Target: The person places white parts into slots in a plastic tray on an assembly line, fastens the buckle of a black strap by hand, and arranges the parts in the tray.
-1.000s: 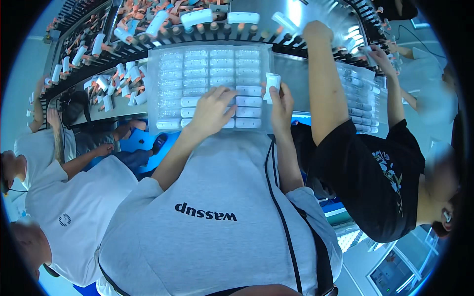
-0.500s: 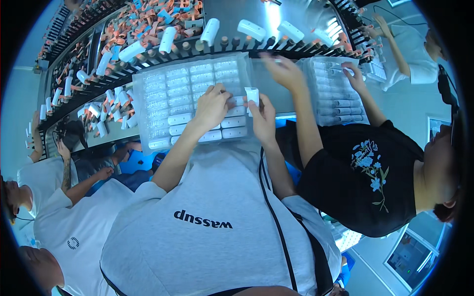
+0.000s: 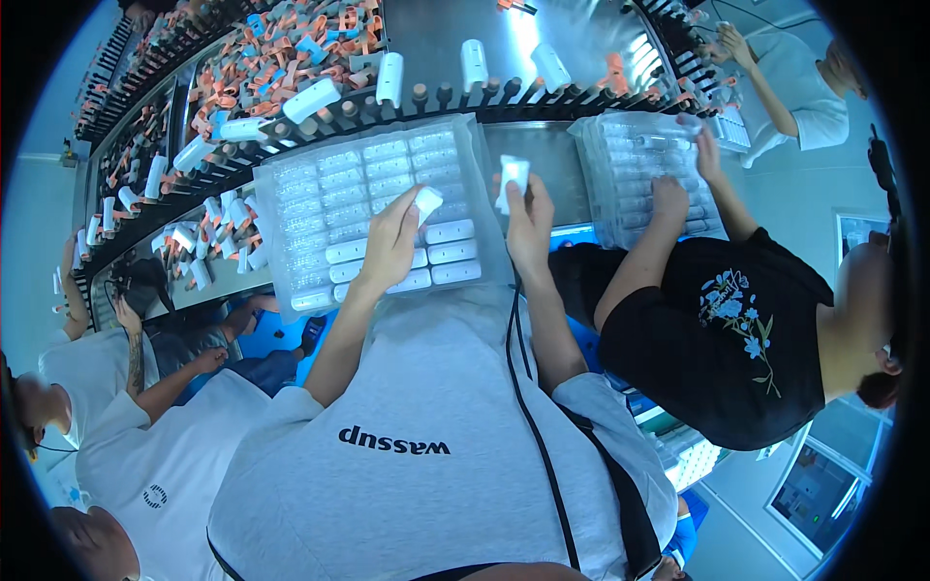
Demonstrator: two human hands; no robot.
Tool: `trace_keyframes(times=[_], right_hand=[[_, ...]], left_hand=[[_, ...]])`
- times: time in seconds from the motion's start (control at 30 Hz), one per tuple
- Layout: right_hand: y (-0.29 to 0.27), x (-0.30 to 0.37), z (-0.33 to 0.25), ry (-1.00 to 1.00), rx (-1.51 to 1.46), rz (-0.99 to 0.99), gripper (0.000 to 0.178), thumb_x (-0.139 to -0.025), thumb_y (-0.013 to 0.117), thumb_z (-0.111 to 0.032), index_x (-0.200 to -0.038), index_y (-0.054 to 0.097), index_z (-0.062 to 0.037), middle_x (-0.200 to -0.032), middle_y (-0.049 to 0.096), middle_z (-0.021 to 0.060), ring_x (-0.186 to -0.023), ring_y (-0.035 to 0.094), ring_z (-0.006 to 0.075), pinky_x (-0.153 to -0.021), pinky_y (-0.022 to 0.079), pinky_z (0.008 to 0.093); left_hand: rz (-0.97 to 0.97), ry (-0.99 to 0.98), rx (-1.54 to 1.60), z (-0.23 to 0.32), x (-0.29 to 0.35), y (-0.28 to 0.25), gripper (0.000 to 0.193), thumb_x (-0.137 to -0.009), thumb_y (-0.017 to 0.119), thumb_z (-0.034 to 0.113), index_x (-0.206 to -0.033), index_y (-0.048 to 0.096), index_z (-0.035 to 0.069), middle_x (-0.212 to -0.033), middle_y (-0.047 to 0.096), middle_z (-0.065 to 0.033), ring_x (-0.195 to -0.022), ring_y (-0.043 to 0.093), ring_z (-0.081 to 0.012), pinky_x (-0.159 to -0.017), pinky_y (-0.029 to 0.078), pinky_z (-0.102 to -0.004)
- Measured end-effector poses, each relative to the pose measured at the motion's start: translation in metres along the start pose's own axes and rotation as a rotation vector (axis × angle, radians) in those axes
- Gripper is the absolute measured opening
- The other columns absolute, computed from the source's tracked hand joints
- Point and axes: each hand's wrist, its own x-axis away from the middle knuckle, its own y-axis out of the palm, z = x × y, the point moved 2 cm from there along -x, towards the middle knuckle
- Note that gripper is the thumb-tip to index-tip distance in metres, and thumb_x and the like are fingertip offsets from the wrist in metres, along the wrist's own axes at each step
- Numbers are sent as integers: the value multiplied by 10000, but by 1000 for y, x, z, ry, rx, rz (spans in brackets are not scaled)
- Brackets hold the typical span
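Note:
My left hand [image 3: 391, 244] is closed on a small white plastic casing [image 3: 427, 202] above the middle of a clear plastic tray [image 3: 293, 218]. Fingers cover part of that piece. Just past the tray's right edge, my right hand [image 3: 531, 230] pinches another white casing [image 3: 513, 178], held upright and slightly blurred. Inside the tray, rows of cells fill its width. White oblong casings [image 3: 451, 252] lie in several cells nearest me, and the farther cells look mostly transparent.
Behind the tray runs a conveyor rail [image 3: 436, 105] with upright pegs, some carrying white casings [image 3: 389, 79]. Beyond it lies a heap of orange and grey parts [image 3: 291, 48]. At right, a co-worker in black [image 3: 707, 339] reaches over a second clear tray [image 3: 620, 145]. Other people sit at left.
My left hand has lifted off the tray's cells, bringing a white casing into view. My right hand has shifted slightly right. The co-worker's hand has come down from the rail to the second tray.

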Motion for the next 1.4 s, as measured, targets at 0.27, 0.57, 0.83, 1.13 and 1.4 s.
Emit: trace_keyframes(times=[0.27, 0.57, 0.83, 1.13, 1.4], right_hand=[[-30, -142, -55, -726, 656, 676, 376, -954, 603, -209, -1163, 612, 104, -1115, 653, 302, -1028, 645, 434, -922, 486, 487], [20, -198, -52, -365, 1060, 264, 375, -950, 602, -299, -995, 601, 72, -894, 687, 300, -843, 690, 452, -755, 542, 526], [89, -161, -55, -356, 1312, 158, 359, -962, 590, -296, -1092, 543, 35, -911, 699, 213, -822, 714, 414, -695, 570, 512], [122, -93, -77, -879, 862, 66, 731, -894, 686, -301, -1430, 368, 80, -1280, 541, 330, -1144, 554, 489, -929, 484, 551], [53, 18, -35, -385, 1018, -724, 147, -805, 722, -127, -941, 737, -74, -947, 685, 110, -985, 657, 309, -786, 552, 447]], left_hand=[[-71, -68, -82, -6, 0, 6, 389, -1035, 487, 224, -1331, 557, -18, -917, 682, -196, -786, 665, -302, -764, 511, -395], [-81, -82, 21, -10, 7, -3, 400, -1020, 536, 221, -1343, 542, -16, -941, 678, -193, -774, 658, -284, -742, 507, -390], [-74, -174, 342, -22, 9, -7, 400, -1031, 468, 165, -1398, 509, 12, -965, 690, -88, -804, 615, -142, -735, 499, -309], [107, -111, 300, -27, 2, -52, 382, -1026, 514, 134, -1379, 518, -14, -1043, 689, -85, -889, 627, -140, -818, 494, -292], [204, -188, 265, -26, 33, -69, 379, -1027, 520, 136, -1380, 519, -4, -1097, 687, -90, -897, 628, -122, -808, 490, -263]])
